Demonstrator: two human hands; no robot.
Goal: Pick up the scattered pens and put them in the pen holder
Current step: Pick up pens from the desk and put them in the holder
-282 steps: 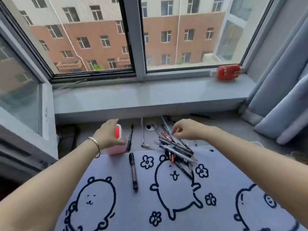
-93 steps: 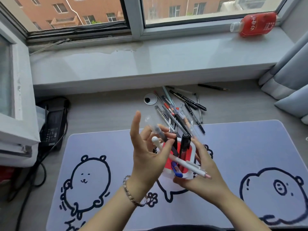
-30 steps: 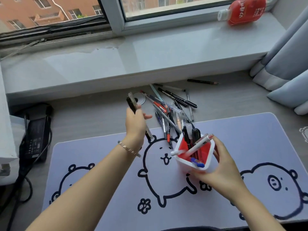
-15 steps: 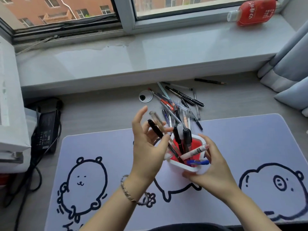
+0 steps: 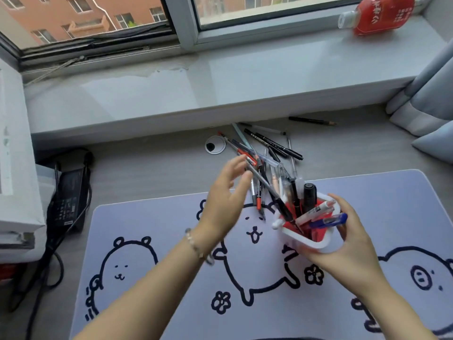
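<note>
R hand (image 5: 343,244) grips pen holder (image 5: 311,238); L hand (image 5: 226,200) spread wide, empty, nr pens (image 5: 264,155).

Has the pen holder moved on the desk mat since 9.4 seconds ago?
Yes. The pen holder left the mat's far-left edge; right hand holds it near the middle.

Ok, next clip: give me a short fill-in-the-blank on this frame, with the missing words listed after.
1. The pen holder is held tilted in the person's ____ hand.
2. The left hand, with fingers spread, holds ____.
3. The red bottle lies on its side on the ____.
4. The lone pencil lies apart from the pen pile, on its ____ side.

Missing words: right; nothing; windowsill; right
</note>
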